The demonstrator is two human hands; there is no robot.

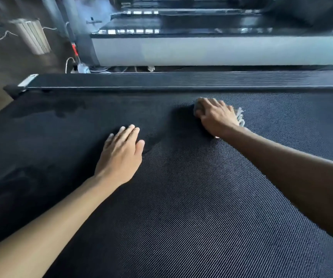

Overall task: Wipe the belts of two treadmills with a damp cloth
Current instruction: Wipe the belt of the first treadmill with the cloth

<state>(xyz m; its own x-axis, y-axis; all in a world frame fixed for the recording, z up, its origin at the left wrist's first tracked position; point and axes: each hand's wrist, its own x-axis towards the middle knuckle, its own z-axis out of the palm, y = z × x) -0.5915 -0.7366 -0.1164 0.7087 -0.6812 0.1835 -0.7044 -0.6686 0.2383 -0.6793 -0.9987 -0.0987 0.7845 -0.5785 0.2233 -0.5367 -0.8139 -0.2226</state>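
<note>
A black ribbed treadmill belt (181,207) fills most of the head view. Its left part looks darker and damp, its right part drier. My right hand (214,115) presses a grey cloth (239,116) onto the belt near the far side rail; the fingers curl over the cloth, which shows only at the fingertips and as a fringe past the hand. My left hand (121,155) lies flat on the belt with straight fingers, to the left of and nearer than the right hand. A second treadmill (201,51) stands beyond, with a white side and a black deck.
A dark side rail (161,82) with a metal end cap (26,81) borders the belt's far edge. More treadmills (181,15) line up behind. On the floor at the left are white cables (69,63), a ribbed bin (32,37) and a grey post (81,41).
</note>
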